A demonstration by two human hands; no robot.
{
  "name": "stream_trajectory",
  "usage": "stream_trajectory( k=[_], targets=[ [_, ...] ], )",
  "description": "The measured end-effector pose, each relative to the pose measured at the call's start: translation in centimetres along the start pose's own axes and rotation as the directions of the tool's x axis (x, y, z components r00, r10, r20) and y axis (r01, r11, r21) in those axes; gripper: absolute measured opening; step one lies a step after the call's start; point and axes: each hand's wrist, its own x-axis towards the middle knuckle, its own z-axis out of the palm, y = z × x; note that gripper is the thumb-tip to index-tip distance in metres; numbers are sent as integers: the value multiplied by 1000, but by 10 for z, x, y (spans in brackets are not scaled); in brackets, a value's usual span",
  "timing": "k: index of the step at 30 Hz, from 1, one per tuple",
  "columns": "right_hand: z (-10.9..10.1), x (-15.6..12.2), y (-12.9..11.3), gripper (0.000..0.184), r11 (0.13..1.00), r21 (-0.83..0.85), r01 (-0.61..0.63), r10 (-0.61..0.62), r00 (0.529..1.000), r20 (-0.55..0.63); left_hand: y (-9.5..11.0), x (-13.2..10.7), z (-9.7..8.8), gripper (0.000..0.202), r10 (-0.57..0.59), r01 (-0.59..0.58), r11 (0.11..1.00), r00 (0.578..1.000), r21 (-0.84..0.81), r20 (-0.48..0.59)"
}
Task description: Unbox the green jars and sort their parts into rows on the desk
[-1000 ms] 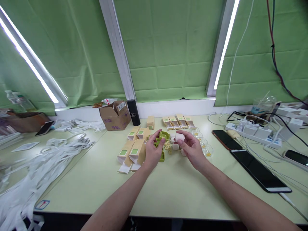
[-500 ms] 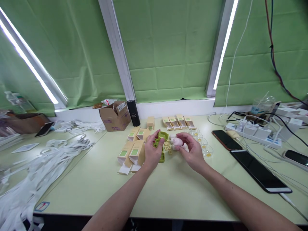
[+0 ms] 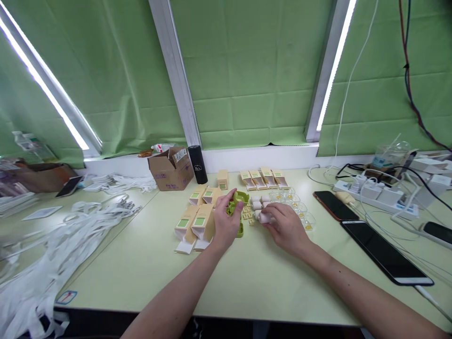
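Note:
My left hand [image 3: 226, 220] is closed on a small green square holder [image 3: 241, 197], above other green pieces [image 3: 240, 230] on the table. To its right, my right hand [image 3: 287, 227] grips a small pale pink rounded cylinder [image 3: 264, 217] between thumb and fingers, low beside similar pale cylinders [image 3: 257, 205]. Whether it rests on the table I cannot tell. Small yellowish square pieces [image 3: 246, 216] lie between the hands. Clear plastic cups with yellow centres [image 3: 308, 221] stand partly behind my right hand. Open beige cartons with green windows [image 3: 204, 220] lie left of my left hand.
More open cartons [image 3: 267, 178] and an upright carton [image 3: 222, 179] stand farther back, near a cardboard box [image 3: 171, 169] and a black cylinder [image 3: 197, 165]. White straps [image 3: 70, 245] cover the left. Phones [image 3: 386, 252] and a power strip [image 3: 379, 197] with cables lie right.
My right hand has lowered the pale pink cylinder from a raised position to beside the other cylinders. My left hand keeps the green holder in nearly the same place. The view shifted slightly.

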Motion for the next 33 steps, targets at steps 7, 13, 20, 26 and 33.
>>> stream_trajectory(
  k=[7, 13, 20, 26, 33],
  targets=[
    [4, -1, -3, 23, 987, -153, 50, -39, 996, 74, 0, -1, 1, 49, -7, 7, 1000, 1000, 4, 14],
    [6, -2, -4, 19, 980, -198, 37, -13, 993, 121, -1, -1, 2, 48, -4, 4, 1000, 1000, -18, 15],
    [9, -3, 0, 22, 977, -208, 52, -19, 987, 159, 2, -2, 1, 46, -26, 27, 999, 999, -44, 30],
    [7, -4, -2, 33, 986, -165, 15, 14, 985, 171, 3, -2, 2, 44, -19, 19, 999, 1000, -46, 14],
    [3, -3, -3, 37, 991, -135, -11, 32, 988, 153, -3, -3, 3, 46, -23, 27, 996, 999, -83, 43]
  ],
)
